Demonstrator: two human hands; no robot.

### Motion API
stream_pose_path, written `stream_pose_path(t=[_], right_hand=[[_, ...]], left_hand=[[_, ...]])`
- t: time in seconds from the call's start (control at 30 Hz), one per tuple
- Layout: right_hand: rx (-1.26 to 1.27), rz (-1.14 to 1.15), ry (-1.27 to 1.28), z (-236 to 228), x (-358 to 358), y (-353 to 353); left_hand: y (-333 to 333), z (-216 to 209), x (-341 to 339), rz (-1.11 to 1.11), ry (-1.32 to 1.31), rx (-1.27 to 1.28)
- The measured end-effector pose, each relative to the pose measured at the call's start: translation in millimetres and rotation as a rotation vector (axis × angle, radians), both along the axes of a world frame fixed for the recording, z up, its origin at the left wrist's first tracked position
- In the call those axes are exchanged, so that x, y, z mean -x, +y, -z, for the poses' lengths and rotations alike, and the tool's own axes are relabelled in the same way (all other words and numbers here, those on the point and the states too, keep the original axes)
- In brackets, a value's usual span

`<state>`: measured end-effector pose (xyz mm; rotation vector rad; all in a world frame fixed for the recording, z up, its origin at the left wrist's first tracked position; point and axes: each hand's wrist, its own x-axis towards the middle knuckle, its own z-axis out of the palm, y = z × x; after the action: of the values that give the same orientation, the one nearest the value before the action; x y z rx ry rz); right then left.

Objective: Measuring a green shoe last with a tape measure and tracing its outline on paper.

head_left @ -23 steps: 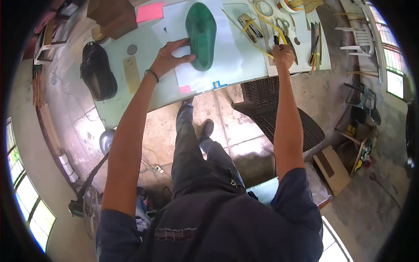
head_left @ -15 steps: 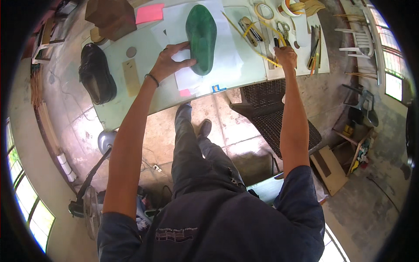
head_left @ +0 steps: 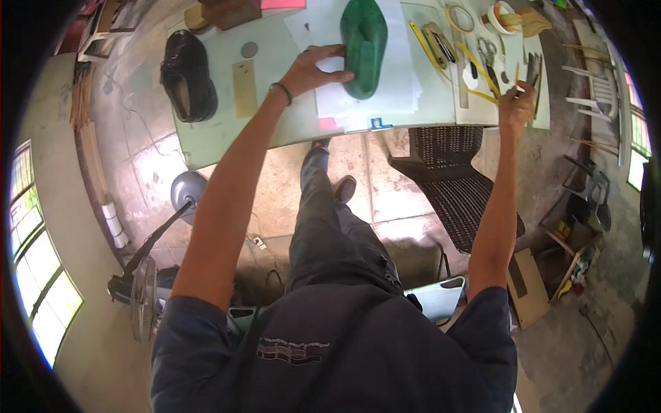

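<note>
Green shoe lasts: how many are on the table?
1: the green last on the white paper, left hand touching its left side. More may be hidden where the table leaves the picture.

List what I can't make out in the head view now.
Green last: underside, head view, hidden by its own body.
Yellow stick: lower end, head view, hidden by the right hand; whether it is gripped is unclear.
Brown box, pink sheet: far ends, head view, cut off by the top edge.
</note>
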<state>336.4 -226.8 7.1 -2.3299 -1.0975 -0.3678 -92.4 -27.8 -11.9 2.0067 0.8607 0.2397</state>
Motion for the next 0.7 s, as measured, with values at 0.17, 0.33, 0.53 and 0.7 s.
stream_pose_path(t=[0.17,0.33,0.53,0.7], right_hand=[[0.126,0.129,0.013,-8.6,-25.5,-20.5],[-0.420,-0.179,0.122,-32.9,-50.9,3.4],[-0.471,-0.205,0.129,-95.4,-6.7,15.0],[-0.058,-0.169,0.233,-64.3,151.6,-27.7]], left_hand=[[-1.7,6.5,-26.4,0.044,-0.066,0.006],[-6.6,-3.3,-26.5,0.012,-0.004,0.024],[-1.4,4.9,-23.0,0.075,-0.014,-0.078],[-14.7,17.6,-21.2,-0.012,-0.097,-0.116]])
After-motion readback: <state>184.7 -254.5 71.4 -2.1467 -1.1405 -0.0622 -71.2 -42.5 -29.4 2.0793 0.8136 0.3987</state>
